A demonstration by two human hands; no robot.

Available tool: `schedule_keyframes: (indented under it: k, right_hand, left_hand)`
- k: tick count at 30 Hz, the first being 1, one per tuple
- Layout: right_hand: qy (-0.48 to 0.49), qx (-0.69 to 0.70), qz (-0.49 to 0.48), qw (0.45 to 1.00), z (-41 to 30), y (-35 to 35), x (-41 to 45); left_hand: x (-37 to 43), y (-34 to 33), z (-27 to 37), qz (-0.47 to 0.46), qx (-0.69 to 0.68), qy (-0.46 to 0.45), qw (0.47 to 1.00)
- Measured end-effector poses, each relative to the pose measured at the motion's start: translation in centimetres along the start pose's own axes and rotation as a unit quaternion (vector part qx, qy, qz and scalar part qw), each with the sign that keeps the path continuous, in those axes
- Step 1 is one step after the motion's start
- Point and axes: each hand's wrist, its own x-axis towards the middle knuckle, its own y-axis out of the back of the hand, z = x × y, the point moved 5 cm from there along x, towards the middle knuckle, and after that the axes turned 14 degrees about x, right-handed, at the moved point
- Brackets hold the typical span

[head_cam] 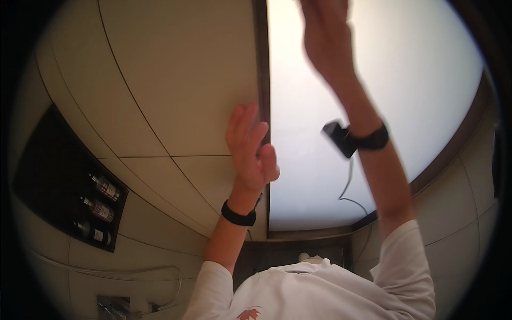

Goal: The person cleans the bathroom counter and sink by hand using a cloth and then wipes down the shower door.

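Observation:
My left hand (250, 150) is raised near the dark frame (263, 100) between the beige tiled wall (192, 80) and a bright white panel (308, 176). Its fingers are spread a little and hold nothing. A black band (239, 214) circles that wrist. My right hand (328, 32) reaches across the bright panel to the top edge of the picture, where its fingers are blurred and partly cut off. On the right wrist sits a black strap (372, 140) bearing a small black device (340, 138), with a thin cable (348, 180) hanging from it.
A dark wall niche (52, 160) at the left holds several pump bottles (105, 188). Below it, a shower hose (120, 272) runs along the tiles to a wall fitting (153, 307), beside a metal fixture (114, 306). More tiled wall (448, 212) stands at the right.

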Motion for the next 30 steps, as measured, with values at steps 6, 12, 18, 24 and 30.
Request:
schedule_keyframes:
  k: [6, 12, 18, 24, 30]
  right_hand:
    - [-0.347, 0.163, 0.033, 0.923, -10.6, -4.9, -13.5]
    - [-0.284, -0.025, -0.053, 0.957, -11.5, -5.2, -15.9]
    - [-0.244, 0.019, -0.014, 0.970, -5.1, -4.0, 4.7]
    - [-0.276, -0.070, -0.053, 0.957, -13.1, -5.3, -19.2]
    - [-0.281, -0.058, -0.074, 0.955, -12.8, -4.3, -19.8]
  left_hand:
    - [-0.4, 6.7, -3.2, 0.083, -0.082, 0.199, 0.973]
    - [0.6, 10.7, -4.9, 0.055, -0.081, 0.248, 0.964]
    - [1.2, 11.6, -4.3, 0.033, -0.109, 0.309, 0.944]
    - [-1.4, 13.2, -3.8, 0.030, -0.115, 0.335, 0.935]
    - [-3.4, 13.2, -2.9, -0.059, -0.108, 0.319, 0.940]
